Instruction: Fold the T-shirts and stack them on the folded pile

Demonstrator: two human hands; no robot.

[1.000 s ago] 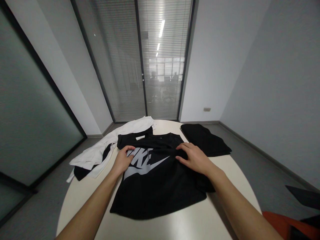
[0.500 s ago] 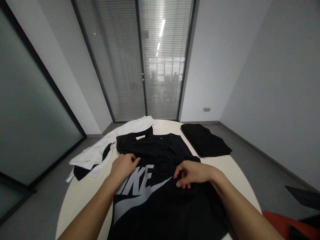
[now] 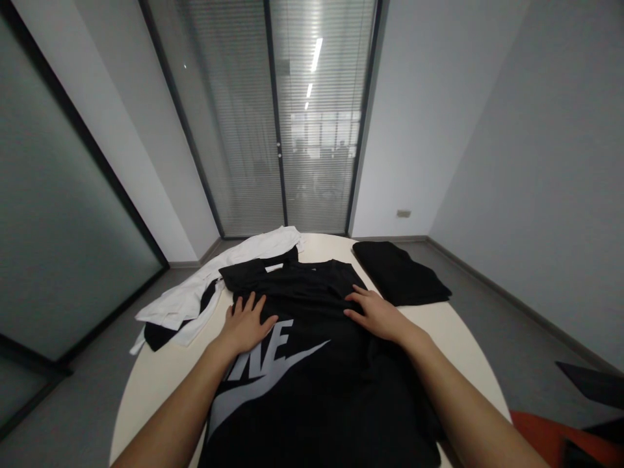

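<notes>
A black T-shirt with a large grey logo print lies spread over the middle of the table, its collar end away from me. My left hand rests on its left chest area beside the lettering, fingers spread. On the shirt's upper right side lies my right hand, with its fingers stretched toward the collar. Neither hand grips the cloth. Soft wrinkles run across the fabric between the two hands. My left hand and forearm cover part of the print.
White and black garments lie in a loose heap at the table's left edge. A folded black garment is at the back right of the pale round table. An orange chair stands at the lower right. Behind is a glass partition with blinds.
Both hands have opened from curled fingers to flat. The right hand has moved up and outward on the shirt; the shirt and its print have shifted slightly left and toward me.
</notes>
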